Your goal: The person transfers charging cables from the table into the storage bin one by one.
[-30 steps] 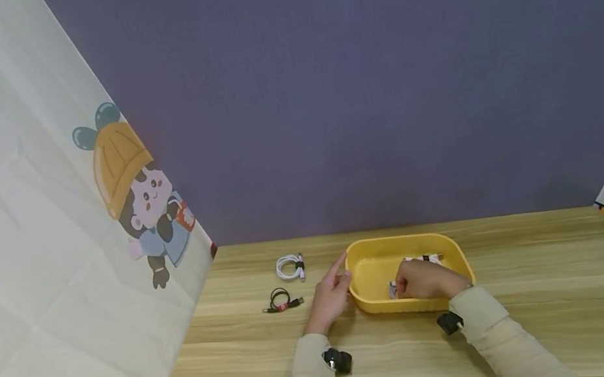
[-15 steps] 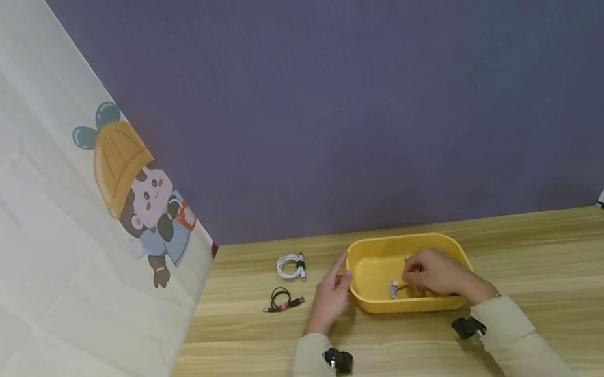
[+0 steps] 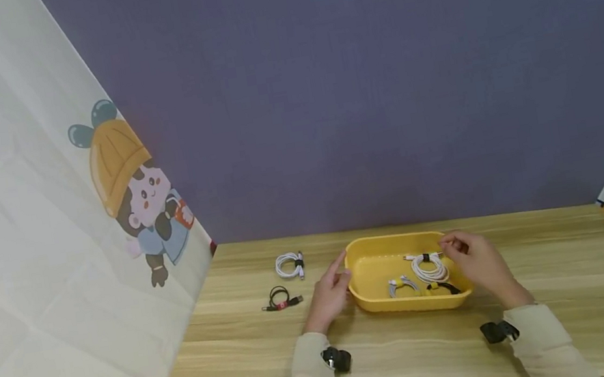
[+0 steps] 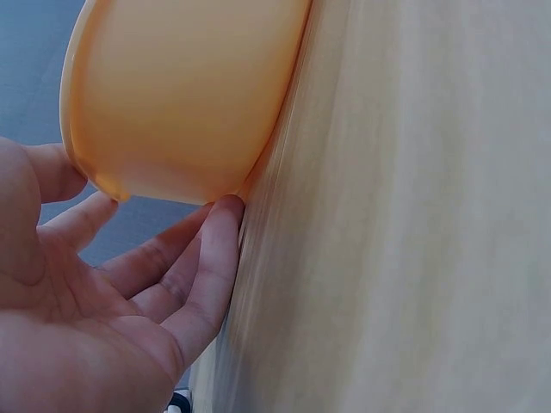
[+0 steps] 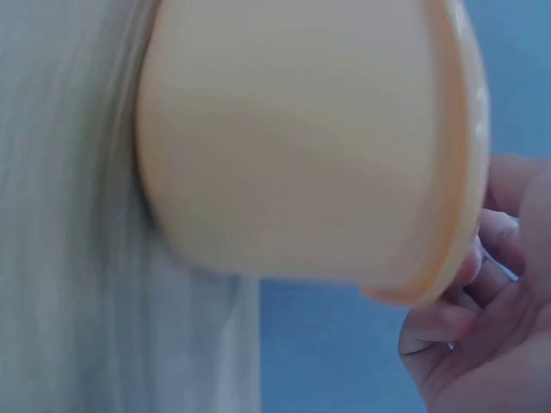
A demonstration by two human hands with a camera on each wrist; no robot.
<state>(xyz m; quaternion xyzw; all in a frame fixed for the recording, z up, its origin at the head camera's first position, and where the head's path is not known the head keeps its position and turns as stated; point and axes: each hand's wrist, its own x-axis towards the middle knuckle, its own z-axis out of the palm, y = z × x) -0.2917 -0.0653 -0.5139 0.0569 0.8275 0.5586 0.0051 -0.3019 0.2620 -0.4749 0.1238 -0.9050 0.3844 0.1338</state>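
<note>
A yellow plastic basket stands on the table. At its left end my left hand touches it, fingers mostly straight; in the left wrist view the fingertips lie against the basket's end wall. My right hand is at the right rim with fingers loosely bent and no cable in them; the rim partly hides them in the right wrist view. Inside the basket lie a coiled white cable with a black strap, a smaller grey coiled cable, and a black cable with a yellow tie.
Left of the basket, a coiled white cable with a black strap and a small black cable with a red tie lie on the wooden table. A dark wall rises behind; a printed white sheet hangs at left.
My right hand has risen out of the basket and moved right to its rim, uncovering the cables inside. The left hand stays at the left end.
</note>
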